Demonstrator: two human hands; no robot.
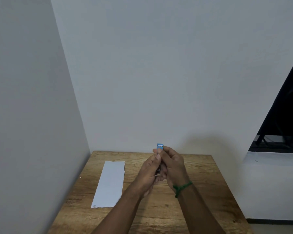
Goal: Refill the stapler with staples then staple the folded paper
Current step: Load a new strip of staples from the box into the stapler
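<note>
Both hands closed on a small blue stapler, lifted above the wooden table.

Left hand (149, 171) wraps the stapler (159, 146) from below while right hand (172, 163) pinches near its blue tip at twelve o'clock, probably to steady it at eye level for loading; whether staples are in cannot be told. Folded paper (110, 184) lies flat at nine o'clock on the table (210, 191), well apart, likely parked clear until stapling.

We are counting one folded paper (109, 184) lying on one worktop (208, 191), one blue stapler (159, 146), two hands, left (149, 173) and right (173, 164), and one green wristband (182, 187).
</note>
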